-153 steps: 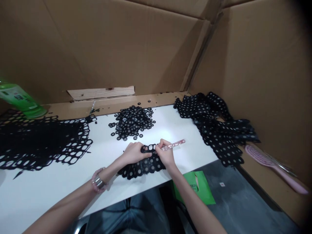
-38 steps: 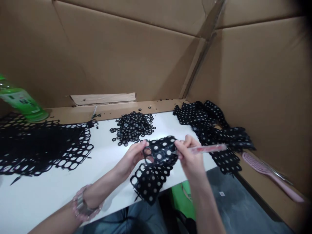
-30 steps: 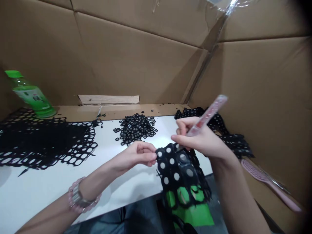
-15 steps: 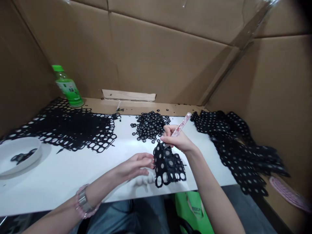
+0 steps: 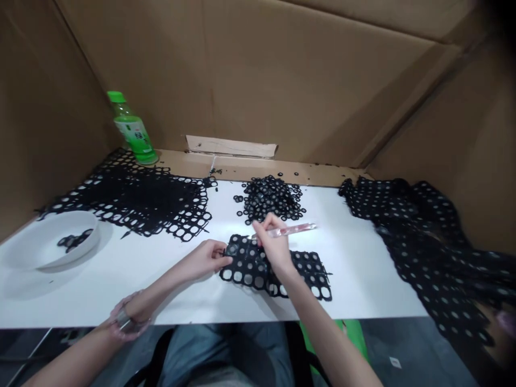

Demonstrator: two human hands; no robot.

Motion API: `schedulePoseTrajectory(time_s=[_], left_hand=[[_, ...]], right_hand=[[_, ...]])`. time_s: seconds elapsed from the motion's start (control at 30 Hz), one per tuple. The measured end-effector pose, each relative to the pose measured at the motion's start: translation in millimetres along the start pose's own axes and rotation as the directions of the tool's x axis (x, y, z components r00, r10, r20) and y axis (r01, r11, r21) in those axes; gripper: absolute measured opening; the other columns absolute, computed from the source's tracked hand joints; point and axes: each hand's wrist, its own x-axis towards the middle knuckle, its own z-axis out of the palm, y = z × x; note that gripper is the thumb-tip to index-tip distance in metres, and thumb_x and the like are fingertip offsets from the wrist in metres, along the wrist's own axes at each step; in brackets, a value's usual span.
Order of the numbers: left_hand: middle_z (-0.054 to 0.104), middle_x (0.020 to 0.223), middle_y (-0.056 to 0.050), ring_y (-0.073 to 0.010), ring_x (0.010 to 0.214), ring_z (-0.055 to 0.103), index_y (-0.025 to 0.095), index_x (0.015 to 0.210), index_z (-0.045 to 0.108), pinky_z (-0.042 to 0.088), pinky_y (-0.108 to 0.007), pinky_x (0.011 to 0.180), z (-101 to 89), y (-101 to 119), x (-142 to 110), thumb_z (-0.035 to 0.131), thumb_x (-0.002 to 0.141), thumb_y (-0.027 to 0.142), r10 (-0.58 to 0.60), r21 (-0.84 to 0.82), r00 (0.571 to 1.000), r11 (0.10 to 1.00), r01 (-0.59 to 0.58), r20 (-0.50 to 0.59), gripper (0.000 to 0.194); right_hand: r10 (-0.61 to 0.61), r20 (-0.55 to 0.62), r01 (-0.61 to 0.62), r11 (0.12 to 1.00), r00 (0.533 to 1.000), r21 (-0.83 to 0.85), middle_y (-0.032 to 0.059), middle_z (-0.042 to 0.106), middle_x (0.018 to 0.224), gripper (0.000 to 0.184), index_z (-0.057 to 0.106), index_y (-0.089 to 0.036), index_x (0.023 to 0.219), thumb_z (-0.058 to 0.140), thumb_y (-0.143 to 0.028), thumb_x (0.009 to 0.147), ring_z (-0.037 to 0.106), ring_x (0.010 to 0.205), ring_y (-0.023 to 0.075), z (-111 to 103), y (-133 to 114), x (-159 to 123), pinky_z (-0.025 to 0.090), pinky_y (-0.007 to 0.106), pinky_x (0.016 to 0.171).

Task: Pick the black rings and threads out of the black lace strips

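Lowered since the earlier head view, the dotted black sheet (image 5: 264, 271) lies spread on the white surface (image 5: 363, 279) beneath the right hand (image 5: 276, 244), which grasps a pen-like tool (image 5: 300, 229), while the left hand (image 5: 207, 258) pinches its left edge. Near-edge holes look open and most others filled, so much seems left; loose rings (image 5: 270, 199) are heaped beyond the right grip, hollow mesh (image 5: 141, 196) beyond the left, and dotted sheets (image 5: 403, 226) far right seem unemptied.

Green-capped bottle (image 5: 137, 134), white bowl (image 5: 76, 252)
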Motion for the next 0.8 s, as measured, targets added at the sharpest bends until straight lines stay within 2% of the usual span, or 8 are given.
schedulePoseTrajectory(time_s=[0.1, 0.2, 0.3, 0.43, 0.63, 0.8], left_hand=[[0.037, 0.045, 0.007, -0.0076, 0.043, 0.035, 0.017, 0.054, 0.035, 0.023, -0.019, 0.043, -7.4, -6, -2, 0.052, 0.071, 0.035, -0.017, 0.12, 1.0, 0.993, 0.019, -0.022, 0.03], [0.033, 0.045, 0.007, -0.0068, 0.043, 0.031, 0.018, 0.053, 0.032, 0.02, -0.019, 0.043, -15.4, -8, -5, 0.051, 0.071, 0.032, -0.021, 0.19, 0.999, 0.982, 0.025, -0.028, 0.03], [0.033, 0.046, 0.007, -0.0071, 0.045, 0.03, 0.017, 0.054, 0.034, 0.021, -0.019, 0.043, -23.5, -11, -8, 0.05, 0.072, 0.031, -0.014, 0.24, 0.999, 0.971, 0.021, -0.031, 0.028], [0.034, 0.046, 0.007, -0.0075, 0.046, 0.031, 0.017, 0.055, 0.035, 0.022, -0.019, 0.044, -29.4, -16, -9, 0.048, 0.073, 0.031, -0.007, 0.253, 1.0, 0.967, 0.009, -0.012, 0.027], [0.036, 0.047, 0.006, -0.0079, 0.046, 0.032, 0.016, 0.057, 0.04, 0.022, -0.019, 0.044, -30.1, -16, -9, 0.048, 0.074, 0.032, 0.006, 0.258, 1.0, 0.966, -0.006, -0.001, 0.025], [0.031, 0.046, 0.007, -0.0073, 0.046, 0.03, 0.017, 0.054, 0.034, 0.02, -0.019, 0.044, -28.4, -18, -10, 0.05, 0.074, 0.032, 0.039, 0.233, 0.999, 0.972, -0.029, -0.036, 0.029]], right_hand=[[0.113, 0.098, -0.122, 0.989, 0.989, 0.084, -0.0097, 0.039, 0.036, 0.032, 0.033, -0.022, 0.055, 0.058, -0.033, 0.072, 0.033, 0.032, 0.0062, 24, 20, -13, 0.024, 0.019, 0.037], [0.15, 0.14, -0.156, 0.987, 0.979, 0.034, -0.0092, 0.039, 0.035, 0.031, 0.034, -0.022, 0.055, 0.058, -0.031, 0.072, 0.034, 0.032, 0.0069, 34, 33, -20, 0.024, 0.019, 0.037], [0.124, 0.175, -0.117, 0.992, 0.977, -0.048, -0.0082, 0.04, 0.038, 0.029, 0.034, -0.021, 0.054, 0.058, -0.026, 0.071, 0.036, 0.035, 0.0075, 38, 39, -25, 0.025, 0.02, 0.038], [0.112, 0.107, -0.103, 0.991, 0.988, -0.084, -0.0076, 0.04, 0.042, 0.028, 0.033, -0.021, 0.054, 0.056, -0.022, 0.071, 0.039, 0.038, 0.0082, 40, 42, -28, 0.027, 0.021, 0.04], [0.107, 0.115, -0.092, 0.987, 0.988, -0.128, -0.0075, 0.039, 0.043, 0.028, 0.033, -0.021, 0.055, 0.055, -0.023, 0.072, 0.039, 0.04, 0.0085, 40, 44, -30, 0.029, 0.022, 0.044], [0.064, 0.137, -0.031, 0.972, 0.989, -0.232, -0.0076, 0.037, 0.044, 0.028, 0.032, -0.021, 0.053, 0.054, -0.021, 0.071, 0.037, 0.042, 0.009, 42, 39, -31, 0.03, 0.023, 0.047]])
